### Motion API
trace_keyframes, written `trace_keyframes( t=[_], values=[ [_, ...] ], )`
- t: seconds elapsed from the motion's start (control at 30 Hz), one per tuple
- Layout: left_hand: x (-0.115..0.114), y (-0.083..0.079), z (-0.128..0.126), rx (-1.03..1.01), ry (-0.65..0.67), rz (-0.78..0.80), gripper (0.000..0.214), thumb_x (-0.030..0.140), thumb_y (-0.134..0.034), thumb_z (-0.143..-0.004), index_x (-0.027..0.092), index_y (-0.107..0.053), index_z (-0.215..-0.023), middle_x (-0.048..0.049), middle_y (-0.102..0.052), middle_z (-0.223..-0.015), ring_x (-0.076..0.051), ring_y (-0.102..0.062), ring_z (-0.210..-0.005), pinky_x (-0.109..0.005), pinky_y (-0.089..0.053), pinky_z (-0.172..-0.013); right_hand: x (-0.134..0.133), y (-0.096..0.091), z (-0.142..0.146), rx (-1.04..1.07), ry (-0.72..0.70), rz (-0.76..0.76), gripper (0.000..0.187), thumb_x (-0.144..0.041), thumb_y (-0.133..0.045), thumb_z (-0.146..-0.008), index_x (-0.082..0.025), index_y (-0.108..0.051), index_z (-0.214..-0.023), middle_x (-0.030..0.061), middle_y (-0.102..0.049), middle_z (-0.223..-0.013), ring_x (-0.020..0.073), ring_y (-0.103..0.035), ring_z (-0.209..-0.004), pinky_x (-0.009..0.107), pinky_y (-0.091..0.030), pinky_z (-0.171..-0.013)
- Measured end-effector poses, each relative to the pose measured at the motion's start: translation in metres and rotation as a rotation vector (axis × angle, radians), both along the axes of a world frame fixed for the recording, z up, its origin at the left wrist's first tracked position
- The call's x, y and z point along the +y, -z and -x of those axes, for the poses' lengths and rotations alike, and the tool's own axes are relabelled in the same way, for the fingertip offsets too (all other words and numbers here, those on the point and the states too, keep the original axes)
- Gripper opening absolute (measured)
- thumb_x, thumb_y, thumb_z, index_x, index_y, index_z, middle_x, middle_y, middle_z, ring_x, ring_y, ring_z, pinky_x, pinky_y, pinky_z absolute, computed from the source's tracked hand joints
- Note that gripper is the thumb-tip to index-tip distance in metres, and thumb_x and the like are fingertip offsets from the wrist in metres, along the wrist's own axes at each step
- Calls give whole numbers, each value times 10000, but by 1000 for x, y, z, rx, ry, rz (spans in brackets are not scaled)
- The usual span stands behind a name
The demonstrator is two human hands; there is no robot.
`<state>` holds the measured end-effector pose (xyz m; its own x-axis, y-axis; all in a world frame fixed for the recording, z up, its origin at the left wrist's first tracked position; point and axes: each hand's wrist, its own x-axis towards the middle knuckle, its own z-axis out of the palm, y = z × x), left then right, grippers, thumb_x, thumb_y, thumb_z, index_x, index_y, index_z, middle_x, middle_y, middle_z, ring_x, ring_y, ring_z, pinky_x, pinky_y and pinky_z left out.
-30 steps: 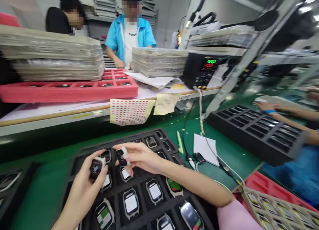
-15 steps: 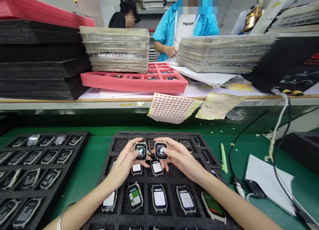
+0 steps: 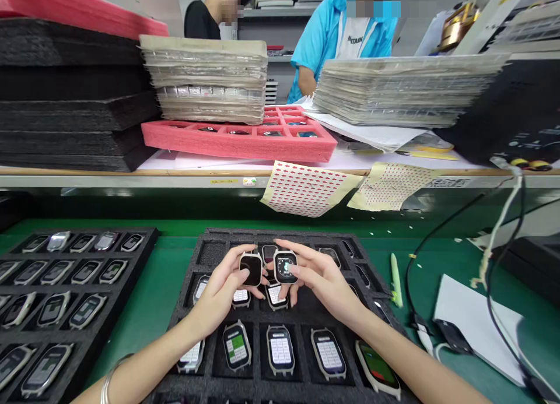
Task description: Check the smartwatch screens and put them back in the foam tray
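Observation:
Above a black foam tray (image 3: 258, 318) I hold two smartwatches without straps, side by side. My left hand (image 3: 228, 276) grips a smartwatch with a dark screen (image 3: 251, 270), its thumb on the glass. In my right hand (image 3: 317, 274) is another smartwatch with a lit dial (image 3: 284, 265), the thumb resting at its lower right. Below them, watches lie in the tray's compartments; one shows a white grid (image 3: 280, 348), one a partly green grid (image 3: 237, 345), and one a green and red screen (image 3: 377, 366).
A second foam tray of watches (image 3: 56, 281) lies at left. On the shelf stand black foam stacks (image 3: 74, 112), a pink foam tray (image 3: 245, 144) and stacks of clear trays (image 3: 205, 80). A green pen (image 3: 396, 278), cables and white paper (image 3: 476, 328) are at right. Two people stand beyond.
The screen of the watch in my left hand has gone from a lit dial to dark. Both hands keep their watches. Behind the shelf, the person in blue has shifted right.

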<state>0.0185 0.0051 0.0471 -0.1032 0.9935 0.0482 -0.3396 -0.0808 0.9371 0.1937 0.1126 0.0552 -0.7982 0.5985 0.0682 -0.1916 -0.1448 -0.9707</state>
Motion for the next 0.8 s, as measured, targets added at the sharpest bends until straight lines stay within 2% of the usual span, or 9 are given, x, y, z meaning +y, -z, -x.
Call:
trace_keyframes(
  t=[0.27, 0.43, 0.5, 0.57, 0.67, 0.73, 0.8],
  values=[
    [2, 6, 1, 32, 10, -20, 320, 203, -459, -892, 211, -452, -1212, -82, -613, -1039, -241, -614, -946, -333, -549, -692, -5, -3, 2, -48, 31, -86, 430, -250, -601, -880, -140, -462, -1272, 100, -679, -922, 155, -666, -557, 218, -532, -445],
    [0, 4, -1, 51, -31, -22, 333, 215, -486, -880, 205, -446, -1211, -86, -613, -1042, -237, -615, -933, -334, -545, -686, -6, -9, -5, -113, -30, -146, 680, -210, -705, -781, -198, -337, -1352, 95, -622, -1089, 195, -684, -795, 276, -571, -644],
    [-1, 3, -1, 50, -48, -19, 342, 229, -502, -874, 200, -447, -1210, -86, -620, -1020, -232, -616, -915, -332, -543, -683, -3, -11, -14, -271, -46, -291, 620, -227, -692, -785, -190, -378, -1319, 76, -638, -1006, 199, -675, -777, 300, -563, -652],
    [-2, 2, -1, 59, -43, -17, 342, 240, -509, -873, 194, -446, -1206, -81, -625, -985, -221, -614, -890, -327, -541, -680, -1, -12, -25, -465, -23, -566, 503, -246, -691, -779, -174, -485, -1233, 71, -626, -963, 210, -647, -800, 340, -544, -711],
    [-3, 1, -2, 92, -16, -6, 343, 246, -503, -880, 194, -428, -1211, -72, -620, -965, -208, -610, -869, -327, -539, -688, 1, -12, -46, -654, -10, -926, 458, -267, -710, -757, -184, -564, -1183, 87, -548, -1083, 245, -564, -979, 391, -467, -881],
    [-4, 1, -3, 119, -13, 9, 347, 249, -501, -883, 200, -418, -1216, -68, -617, -966, -201, -610, -859, -329, -536, -699, 1, -13, -59, -710, -27, -1023, 546, -314, -707, -770, -203, -514, -1269, 91, -521, -1128, 256, -519, -1054, 395, -437, -921],
    [-6, 1, -5, 145, -21, 27, 356, 253, -517, -873, 201, -416, -1211, -64, -614, -956, -195, -612, -841, -319, -532, -688, 0, -16, -73, -763, 23, -1106, 525, -358, -659, -824, -210, -489, -1299, 98, -527, -1136, 264, -505, -1075, 403, -427, -923]
  ],
)
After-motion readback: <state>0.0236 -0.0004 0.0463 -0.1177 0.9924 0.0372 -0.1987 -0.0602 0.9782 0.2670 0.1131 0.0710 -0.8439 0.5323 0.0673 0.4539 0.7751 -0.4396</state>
